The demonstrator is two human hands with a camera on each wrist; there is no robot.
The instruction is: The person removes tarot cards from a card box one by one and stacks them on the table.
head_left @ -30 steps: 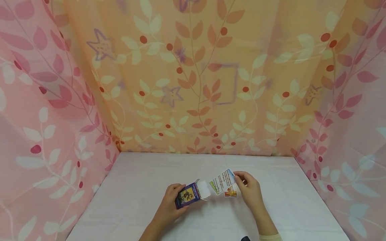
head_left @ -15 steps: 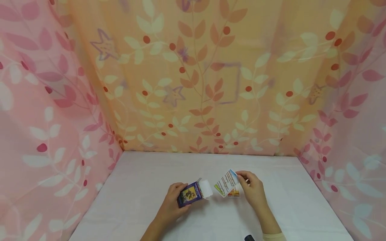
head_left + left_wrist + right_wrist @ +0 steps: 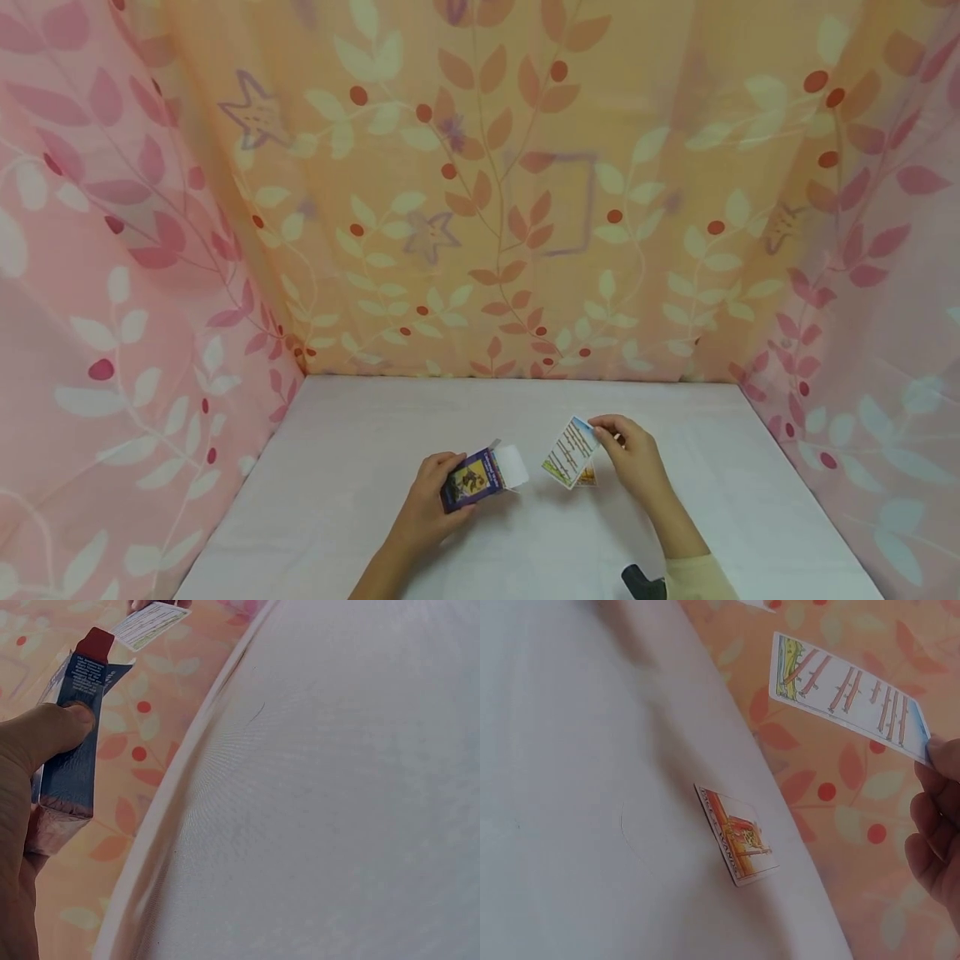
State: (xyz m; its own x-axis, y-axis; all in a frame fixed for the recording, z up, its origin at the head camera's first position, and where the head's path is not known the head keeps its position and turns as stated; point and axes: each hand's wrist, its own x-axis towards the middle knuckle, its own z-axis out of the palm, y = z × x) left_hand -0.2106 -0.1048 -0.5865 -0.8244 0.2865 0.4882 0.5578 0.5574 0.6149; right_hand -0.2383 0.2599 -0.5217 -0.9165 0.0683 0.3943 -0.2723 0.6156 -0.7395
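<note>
My left hand [image 3: 426, 506] grips a small dark blue tarot card box [image 3: 471, 481], its white end flap [image 3: 512, 467] standing open toward the right. In the left wrist view the thumb [image 3: 75, 724] presses on the box's narrow printed side. My right hand [image 3: 635, 461] pinches one tarot card [image 3: 567, 452] by its corner, between thumb and fingers. Several brown wands show on that card's face in the right wrist view. Below it on the white table lies a small stack of cards [image 3: 739, 838], its top one in orange and yellow and marked "WANDS". The held card partly hides this stack in the head view.
A white cloth covers the table [image 3: 360, 433]. Flowered curtains [image 3: 480, 208] rise behind it and on both sides. By the right sleeve [image 3: 693, 575] a dark object [image 3: 642, 582] shows at the bottom edge.
My right hand has drawn the card a little to the right, away from the box, and tilted it more upright. The left hand keeps its grip on the box, almost still.
</note>
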